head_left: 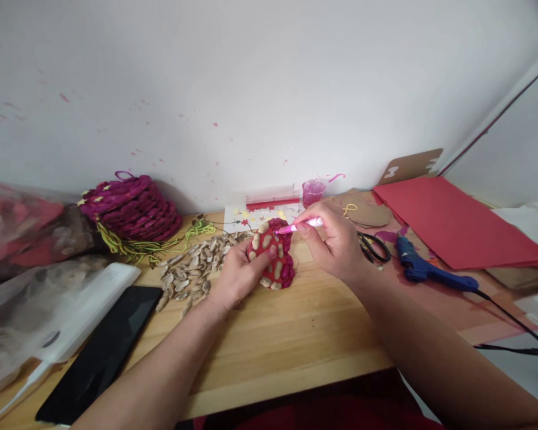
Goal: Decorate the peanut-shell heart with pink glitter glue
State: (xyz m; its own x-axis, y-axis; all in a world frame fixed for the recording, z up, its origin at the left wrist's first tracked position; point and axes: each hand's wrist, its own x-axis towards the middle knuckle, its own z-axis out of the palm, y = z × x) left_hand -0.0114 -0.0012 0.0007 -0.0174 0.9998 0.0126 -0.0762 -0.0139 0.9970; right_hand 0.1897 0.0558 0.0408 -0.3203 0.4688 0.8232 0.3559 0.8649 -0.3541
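Observation:
My left hand grips the left edge of a red craft piece covered with peanut shells, some painted magenta, some bare. It rests tilted on the wooden table. My right hand pinches a pink paintbrush, its tip touching the top of the craft piece. A pile of loose peanut shells lies just left of my left hand.
A stack of magenta finished pieces with yellow-green threads sits at the back left. A pink paint cup, black scissors, blue glue gun with cord, red paper and cardboard cutouts lie right. A black tablet and plastic bags lie left.

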